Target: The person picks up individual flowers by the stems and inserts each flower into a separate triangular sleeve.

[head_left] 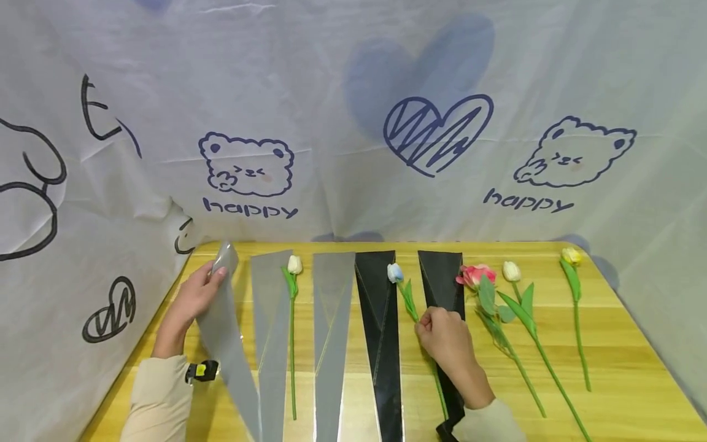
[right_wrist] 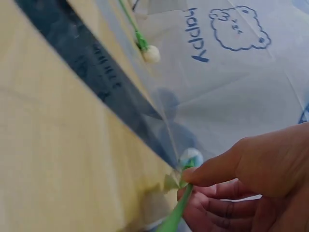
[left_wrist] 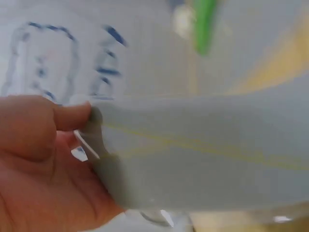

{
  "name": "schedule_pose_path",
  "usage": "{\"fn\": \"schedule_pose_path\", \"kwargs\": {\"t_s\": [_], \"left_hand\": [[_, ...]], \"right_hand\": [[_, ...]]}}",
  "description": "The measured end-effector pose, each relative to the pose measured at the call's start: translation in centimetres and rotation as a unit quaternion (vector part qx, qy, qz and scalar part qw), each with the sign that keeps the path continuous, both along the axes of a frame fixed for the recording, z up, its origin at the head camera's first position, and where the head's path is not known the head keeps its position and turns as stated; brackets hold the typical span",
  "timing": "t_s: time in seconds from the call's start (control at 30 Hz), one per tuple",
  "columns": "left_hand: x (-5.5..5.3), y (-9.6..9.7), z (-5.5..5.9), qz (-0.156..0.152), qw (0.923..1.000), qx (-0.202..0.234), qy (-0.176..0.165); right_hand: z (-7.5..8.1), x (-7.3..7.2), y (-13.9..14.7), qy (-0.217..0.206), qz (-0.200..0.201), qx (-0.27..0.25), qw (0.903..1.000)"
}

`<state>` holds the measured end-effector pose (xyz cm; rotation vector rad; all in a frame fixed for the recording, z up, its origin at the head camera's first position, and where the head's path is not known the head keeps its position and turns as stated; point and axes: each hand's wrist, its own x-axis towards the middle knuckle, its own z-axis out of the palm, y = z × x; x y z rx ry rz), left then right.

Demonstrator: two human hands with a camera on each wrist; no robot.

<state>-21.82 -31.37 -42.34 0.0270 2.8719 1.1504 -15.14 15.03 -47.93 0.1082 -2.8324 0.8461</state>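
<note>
My left hand [head_left: 193, 298] grips a tapered grey flower sleeve [head_left: 225, 344] by its wide upper end, which is lifted and curved. In the left wrist view, the thumb lies over the edge of the sleeve [left_wrist: 203, 150], whose face has a thin yellow line. My right hand [head_left: 448, 347] pinches the green stem of a blue and white artificial tulip [head_left: 394, 273] just below its leaves. The tulip's bloom [right_wrist: 191, 155] shows beyond the thumb in the right wrist view. Beneath the right hand lies a black sleeve [head_left: 439, 279], partly hidden by it.
Between the hands lie two grey sleeves [head_left: 335, 319], another black sleeve [head_left: 381, 319] and a white tulip [head_left: 295, 265]. To the right are a pink flower [head_left: 476, 276], a second white tulip [head_left: 511, 271] and a yellow one [head_left: 571, 256]. A printed white cloth [head_left: 342, 123] hangs behind the wooden table [head_left: 618, 350].
</note>
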Motion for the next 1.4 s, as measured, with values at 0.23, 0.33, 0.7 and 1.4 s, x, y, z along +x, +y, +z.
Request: {"fn": "schedule_pose_path", "kwargs": {"t_s": [0.23, 0.33, 0.7, 1.4], "left_hand": [[1.0, 4.4, 3.7, -0.118, 0.9791, 0.165, -0.018], [1.3, 6.8, 4.8, -0.154, 0.9667, 0.204, -0.019], [-0.1, 16.1, 2.3, -0.212, 0.9153, 0.333, -0.081], [-0.5, 21.2, -1.4, -0.118, 0.8887, 0.431, -0.103]], "right_hand": [[1.4, -1.7, 1.1, 0.013, -0.008, -0.081, 0.9966], [2.4, -2.3, 1.8, 0.011, -0.014, -0.113, 0.9934], [4.6, -3.5, 4.0, 0.022, -0.037, -0.294, 0.9547], [4.5, -4.6, 4.1, 0.044, -0.063, -0.416, 0.906]]}}
